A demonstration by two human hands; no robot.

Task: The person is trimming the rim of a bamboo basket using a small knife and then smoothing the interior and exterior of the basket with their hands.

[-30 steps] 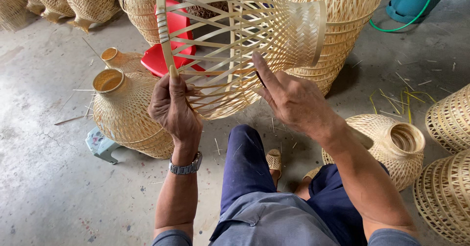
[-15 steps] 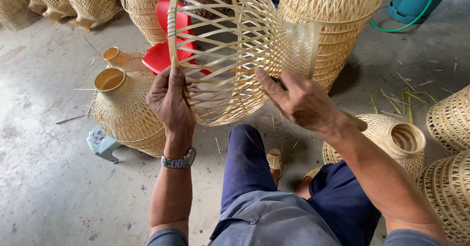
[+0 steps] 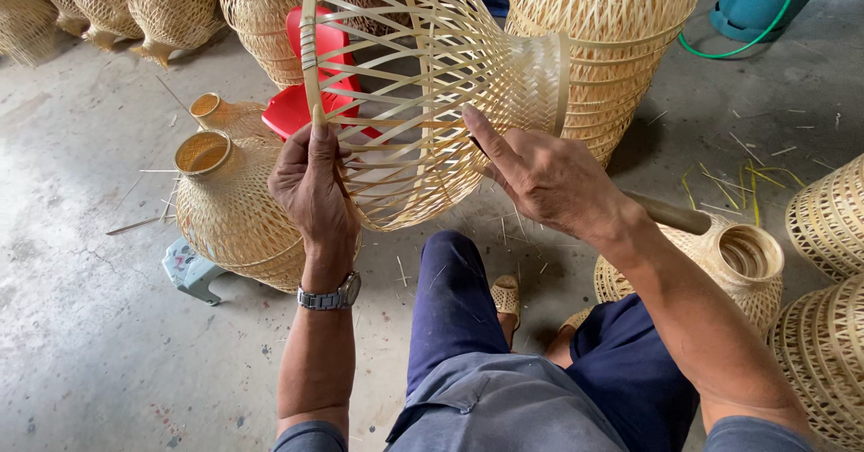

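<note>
The woven bamboo lampshade (image 3: 432,92) is held up off the concrete floor (image 3: 81,326), above the person's knees, lying on its side: its long axis runs left to right, the wide open rim at the left and the narrow, tightly woven neck at the right. The left hand (image 3: 315,186) has the rim hoop, fingers curled round it from below with the thumb pressed up along the hoop. The right hand (image 3: 549,177) lies against the near side of the body, just left of the neck, forefinger stretched flat along the strips and the other fingers folded over a wooden-handled tool (image 3: 670,212) whose handle sticks out to the right past the wrist. So the rim sits in the left hand's grasp, while the neck is nearer the right. Compared with the earlier frames, the shade has swung so the neck points farther right, and the right hand has moved in closer along the weave.
</note>
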